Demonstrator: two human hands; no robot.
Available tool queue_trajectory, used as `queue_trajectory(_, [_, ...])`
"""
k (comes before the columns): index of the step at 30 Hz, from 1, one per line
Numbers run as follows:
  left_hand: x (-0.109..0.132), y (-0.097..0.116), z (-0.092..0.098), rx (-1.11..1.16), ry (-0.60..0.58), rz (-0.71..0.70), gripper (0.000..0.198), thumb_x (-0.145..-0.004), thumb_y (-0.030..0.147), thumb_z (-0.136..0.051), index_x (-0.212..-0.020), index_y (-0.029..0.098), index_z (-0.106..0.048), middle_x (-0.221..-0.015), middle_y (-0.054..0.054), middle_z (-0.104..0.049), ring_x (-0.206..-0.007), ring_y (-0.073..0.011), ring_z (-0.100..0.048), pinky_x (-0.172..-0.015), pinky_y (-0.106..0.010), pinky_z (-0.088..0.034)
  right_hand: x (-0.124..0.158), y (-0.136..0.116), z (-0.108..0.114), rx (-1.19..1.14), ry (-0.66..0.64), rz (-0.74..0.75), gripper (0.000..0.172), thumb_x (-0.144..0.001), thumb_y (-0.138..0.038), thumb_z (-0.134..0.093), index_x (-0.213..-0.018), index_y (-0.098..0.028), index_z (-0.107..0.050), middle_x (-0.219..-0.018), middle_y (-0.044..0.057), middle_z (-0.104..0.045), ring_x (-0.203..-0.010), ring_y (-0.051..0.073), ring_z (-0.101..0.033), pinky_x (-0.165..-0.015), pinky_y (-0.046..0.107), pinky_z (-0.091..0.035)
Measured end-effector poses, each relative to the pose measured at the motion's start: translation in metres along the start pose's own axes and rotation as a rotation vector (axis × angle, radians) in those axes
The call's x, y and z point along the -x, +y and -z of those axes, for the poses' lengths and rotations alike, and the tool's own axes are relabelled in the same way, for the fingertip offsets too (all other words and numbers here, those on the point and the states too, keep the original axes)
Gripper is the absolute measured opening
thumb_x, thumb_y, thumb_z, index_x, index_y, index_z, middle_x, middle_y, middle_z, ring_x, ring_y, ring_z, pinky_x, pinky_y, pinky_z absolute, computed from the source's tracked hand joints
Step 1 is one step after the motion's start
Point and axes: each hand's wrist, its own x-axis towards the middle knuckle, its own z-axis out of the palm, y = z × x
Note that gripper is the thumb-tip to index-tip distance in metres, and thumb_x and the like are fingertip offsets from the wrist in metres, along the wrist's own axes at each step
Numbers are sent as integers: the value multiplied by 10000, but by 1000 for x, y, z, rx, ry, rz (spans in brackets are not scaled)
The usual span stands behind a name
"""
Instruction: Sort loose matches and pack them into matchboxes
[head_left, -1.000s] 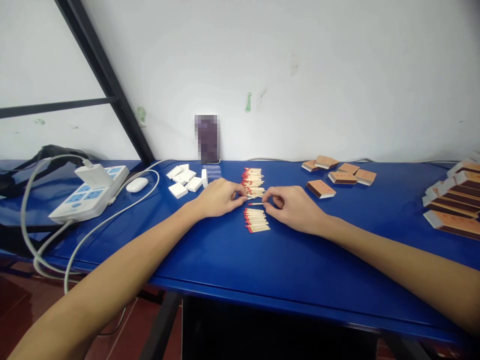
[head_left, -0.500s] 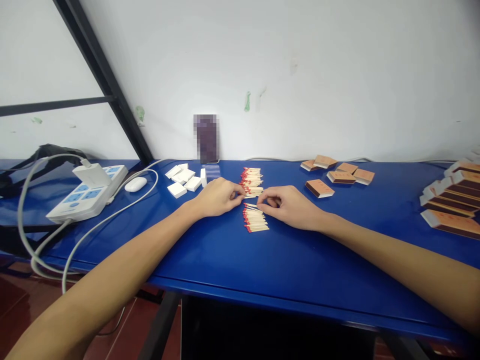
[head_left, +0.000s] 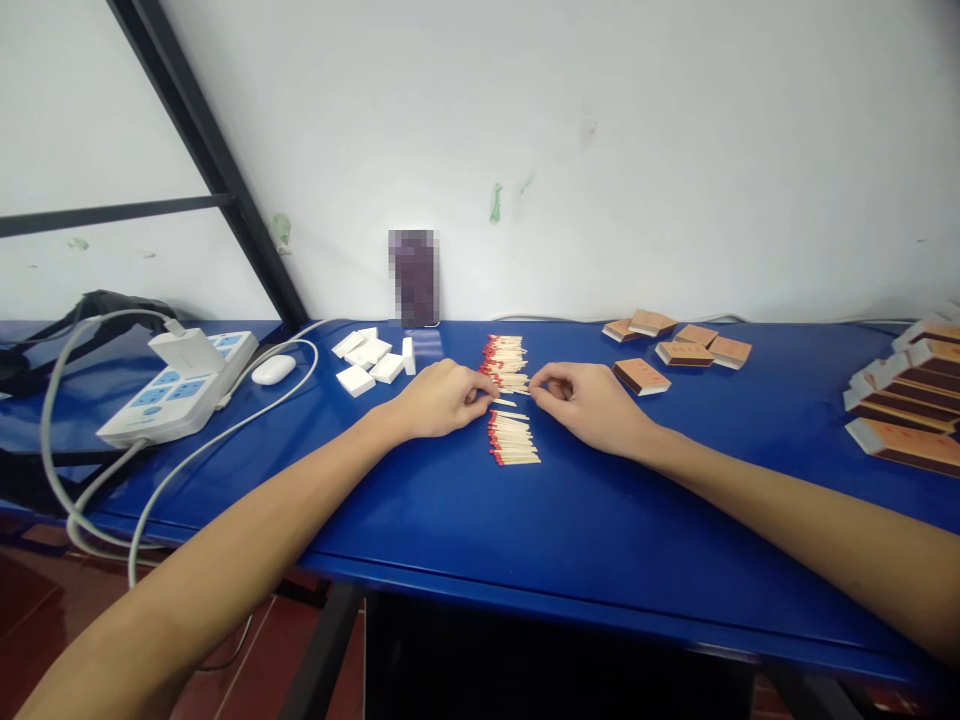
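Note:
Red-headed matches lie in two groups on the blue table, heads to the left: an upper row [head_left: 508,355] and a lower row [head_left: 513,442]. My left hand [head_left: 448,400] is closed at the head side between the rows, with a single match [head_left: 505,402] reaching out from its thumb and fingertips. Opposite it, my right hand [head_left: 581,400] is pinched at the plain end of another match [head_left: 515,391], just under the upper row. The exact grip of the fingertips is partly hidden.
White box trays [head_left: 369,353] lie at the left behind my left hand. Orange matchbox sleeves [head_left: 642,376] lie to the right, with more stacked matchboxes [head_left: 904,385] at the far right. A phone [head_left: 415,280] leans on the wall. A power strip [head_left: 180,390] with cables stands left.
My right hand has moved slightly away and to the right, from the lower row to the upper one. The match by my left fingertips now shows more clearly between the rows.

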Motion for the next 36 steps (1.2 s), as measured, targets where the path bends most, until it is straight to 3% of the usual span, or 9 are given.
queue_trajectory(7, [2, 7, 1, 56, -35, -30, 270, -856, 218, -508, -958, 191, -757, -541, 30, -571, -485, -94, -453, -557, -227, -329, -2, 3, -2, 73, -31, -5, 138, -806, -273, -561, -776, -186, -663, -563, -32, -501, -532, 126, -449, -549, 266, -308])
queue_trajectory(15, [2, -3, 3, -122, 25, 71, 321, -871, 259, -477, -1056, 203, -733, -571, 13, -595, -518, -122, -499, -566, -254, -338, -2, 3, -2, 80, -32, -12, 141, -827, -269, -558, -771, -189, -659, -568, -29, -519, -536, 127, -467, -562, 266, -316])
queue_trajectory(36, [2, -2, 3, -204, 16, 50, 335, -869, 286, -480, -1076, 231, -737, -558, -2, -623, -542, -153, -549, -557, -262, -334, -2, 3, -3, 75, -114, -42, 90, -811, -269, -544, -753, -209, -576, -583, -39, -545, -537, 121, -459, -556, 260, -315])
